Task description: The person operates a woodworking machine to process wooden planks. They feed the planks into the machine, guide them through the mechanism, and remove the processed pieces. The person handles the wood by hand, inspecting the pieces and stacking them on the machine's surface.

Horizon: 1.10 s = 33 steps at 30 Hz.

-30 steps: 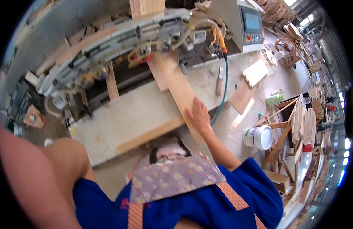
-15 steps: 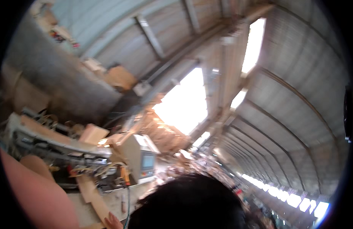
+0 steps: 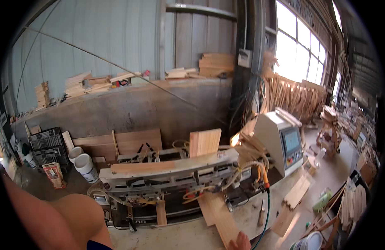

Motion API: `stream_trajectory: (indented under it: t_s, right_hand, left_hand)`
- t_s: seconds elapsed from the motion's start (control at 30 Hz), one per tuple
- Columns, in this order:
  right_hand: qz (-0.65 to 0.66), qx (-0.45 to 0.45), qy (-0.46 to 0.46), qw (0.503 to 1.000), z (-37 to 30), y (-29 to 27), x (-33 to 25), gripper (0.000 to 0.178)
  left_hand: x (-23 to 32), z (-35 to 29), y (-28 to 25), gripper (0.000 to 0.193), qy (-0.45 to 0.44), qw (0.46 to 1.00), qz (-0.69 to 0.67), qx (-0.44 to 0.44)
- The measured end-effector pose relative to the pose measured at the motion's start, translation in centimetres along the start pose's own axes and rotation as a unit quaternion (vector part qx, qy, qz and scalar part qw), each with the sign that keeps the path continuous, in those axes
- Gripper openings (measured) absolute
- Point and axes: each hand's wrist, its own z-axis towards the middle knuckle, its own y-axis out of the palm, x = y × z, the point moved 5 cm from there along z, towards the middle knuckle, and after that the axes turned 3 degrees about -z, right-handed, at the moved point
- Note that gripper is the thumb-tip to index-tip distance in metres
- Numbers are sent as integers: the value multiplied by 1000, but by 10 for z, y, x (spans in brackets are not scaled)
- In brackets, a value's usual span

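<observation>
At the lower edge my right hand (image 3: 241, 242) grips the near end of a pale wooden board (image 3: 225, 225), its fingers partly cut off by the frame. The board slants away from me, and its far end lies at the front of a long woodworking machine (image 3: 171, 177) with clamps and yellowish hoses. A narrower wood strip (image 3: 161, 213) lies farther left in the machine. Bare skin of my bent left arm (image 3: 38, 216) fills the lower left, and my left hand is not visible.
A grey control box (image 3: 280, 141) with a screen stands right of the machine. An orange-handled tool on a green hose (image 3: 266, 187) hangs nearby. Loose boards (image 3: 298, 191) lie to its right. White buckets (image 3: 85, 166) and black crates (image 3: 48, 148) stand left. Wood pieces line the wall ledge (image 3: 167, 85).
The view has swung from a tilted, blurred sight of the roof to a level one of the machine. My right hand stays by the board.
</observation>
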Motion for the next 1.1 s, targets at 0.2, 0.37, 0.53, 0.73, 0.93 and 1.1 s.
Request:
stream_trajectory:
  t_s: [0.2,0.37,0.53,0.73,0.93,1.1]
  right_hand:
    - [189,102,78,974,36,-12,14,62]
    - [263,102,146,948,73,-4,51,66]
    - [528,106,237,809,138,4,79,74]
    - [551,160,328,750,195,5,164,83]
    - [482,188,437,735,238,7,180,87]
    - [502,236,372,744,254,18,196,29]
  left_hand:
    - [12,1,28,60,25,999,36,-13]
    - [29,29,61,62,111,994,0,16]
    - [40,86,109,63,165,983,-54,66]
    - [-41,161,344,69,-13,983,-87,-161]
    - [-155,143,494,68,-116,944,-148,-271]
    - [-135,150,514,38,-59,924,-112,-360]
